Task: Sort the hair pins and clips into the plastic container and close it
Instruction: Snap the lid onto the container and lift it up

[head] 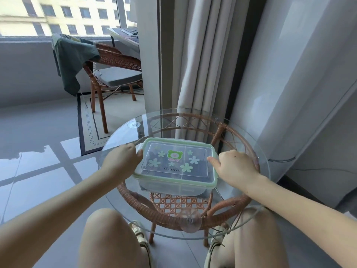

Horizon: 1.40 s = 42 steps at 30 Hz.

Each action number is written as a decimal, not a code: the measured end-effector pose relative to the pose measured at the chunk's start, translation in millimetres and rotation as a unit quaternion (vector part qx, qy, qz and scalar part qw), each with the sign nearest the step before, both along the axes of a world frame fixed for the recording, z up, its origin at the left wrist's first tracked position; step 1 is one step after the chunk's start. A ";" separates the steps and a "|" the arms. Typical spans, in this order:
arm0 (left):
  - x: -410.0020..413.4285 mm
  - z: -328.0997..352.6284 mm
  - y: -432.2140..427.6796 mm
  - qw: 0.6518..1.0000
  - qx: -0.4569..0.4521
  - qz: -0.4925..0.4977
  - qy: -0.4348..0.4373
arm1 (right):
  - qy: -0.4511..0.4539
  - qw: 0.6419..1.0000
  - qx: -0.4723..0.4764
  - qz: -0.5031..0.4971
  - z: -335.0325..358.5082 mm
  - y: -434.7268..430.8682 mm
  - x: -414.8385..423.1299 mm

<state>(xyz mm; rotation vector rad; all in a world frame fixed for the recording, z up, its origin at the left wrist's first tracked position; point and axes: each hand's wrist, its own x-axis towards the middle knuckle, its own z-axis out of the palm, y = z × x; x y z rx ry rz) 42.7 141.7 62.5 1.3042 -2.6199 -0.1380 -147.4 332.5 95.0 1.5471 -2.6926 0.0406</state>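
Head view, looking down: a clear container (173, 187), green-rimmed lid (193, 151) on, sits centred on a round glass table (119, 132). The left hand (123, 157) curls its fingers (139, 154) round the left end; the right hand (235, 165) curls over the right end, thumb on the lid. Closing seems nearly done; next, both ends need snapping down. Grey curtain (199, 64) behind, wicker chair (116, 60) by a window (58, 14).

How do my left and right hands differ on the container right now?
The left hand is at the plastic container's left end, its fingers all curled. The right hand is at its right end, with the thumb stretched onto the lid. Both touch the lidded container.
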 end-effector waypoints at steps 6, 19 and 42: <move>-6.9 -2.4 -9.3 0.992 0.061 -0.011 -0.110 | -0.156 0.977 0.142 0.016 16.4 -18.5 -0.4; 6.1 -5.8 -23.1 0.931 0.362 -0.044 0.010 | -0.621 0.773 0.114 -0.062 9.8 -21.5 -46.9; -5.5 2.8 42.0 0.998 -0.037 0.008 -0.047 | -0.120 0.991 -0.014 0.061 -13.6 -28.4 -9.1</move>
